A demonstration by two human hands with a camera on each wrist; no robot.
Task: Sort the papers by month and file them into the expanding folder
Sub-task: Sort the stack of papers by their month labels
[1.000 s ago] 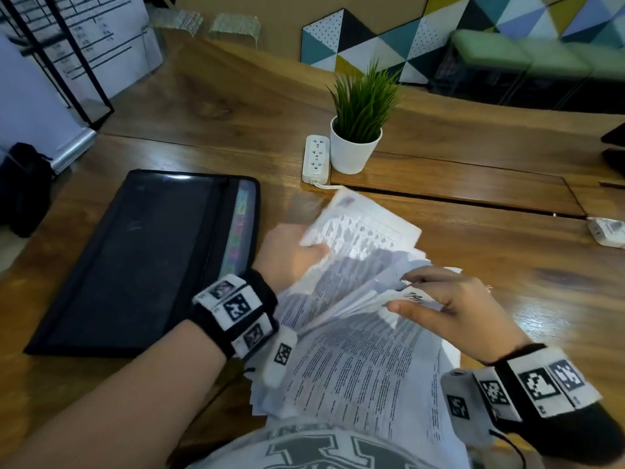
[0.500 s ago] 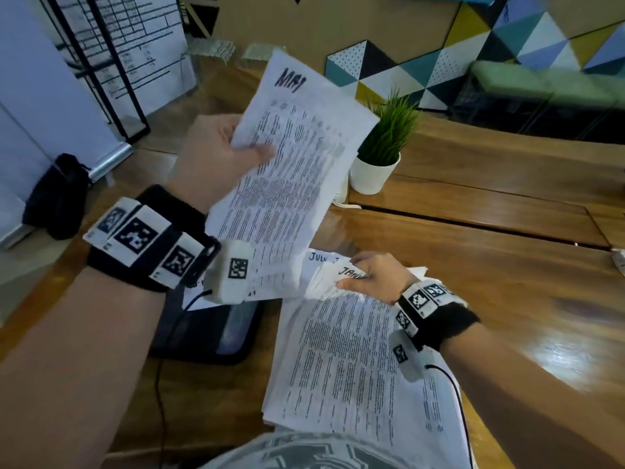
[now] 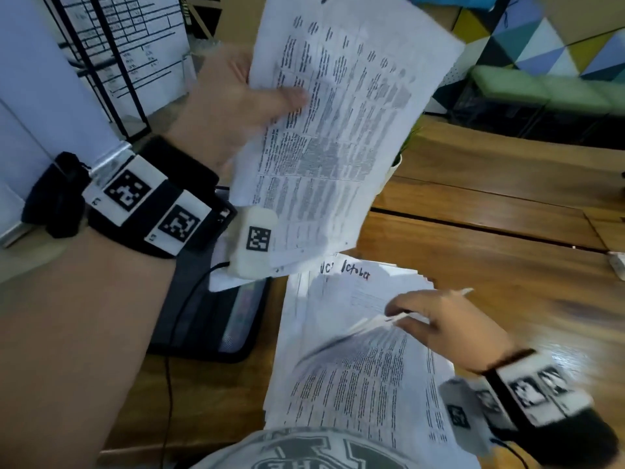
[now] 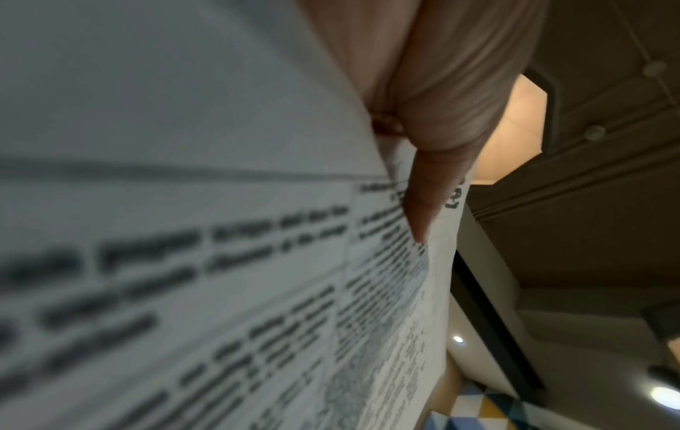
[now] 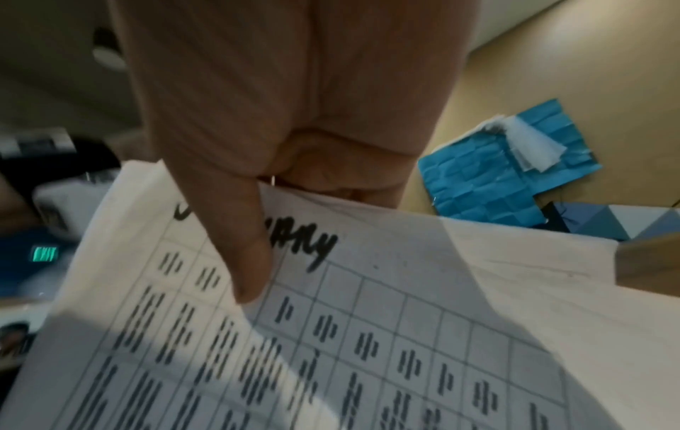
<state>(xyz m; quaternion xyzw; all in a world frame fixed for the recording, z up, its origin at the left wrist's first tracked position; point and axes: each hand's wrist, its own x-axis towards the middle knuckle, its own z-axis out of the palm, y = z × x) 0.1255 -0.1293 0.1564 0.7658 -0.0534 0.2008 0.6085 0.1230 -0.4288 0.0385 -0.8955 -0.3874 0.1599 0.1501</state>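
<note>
Left hand: our left hand is raised above the surface, thumb laid across the front of a printed sheet and fingers behind it, a firm pinching grip on its left edge.
Raised sheet: it tilts up and to the right, covered in blurred tables of text; in the left wrist view the thumb presses the page near some dark handwriting we cannot read.
Right hand: our right hand is low over the stack of papers, lifting the corner of the top sheet between thumb and curled fingers, so this grip is closed on that page.
Top sheet: the right wrist view shows a ruled grid and a marker heading half hidden by the thumb; only the letters "any" are plain.
Stack: the papers lie fanned on the wooden surface in front of us, and a lower page shows "October" handwritten at its top.
Expanding folder: the black folder lies flat on the surface just left of the stack, mostly hidden by our left forearm, its coloured tab edge facing the papers.
Background: a small white plant pot peeks out from behind the raised sheet, and a wall of coloured triangles runs along the far side above a green bench.
</note>
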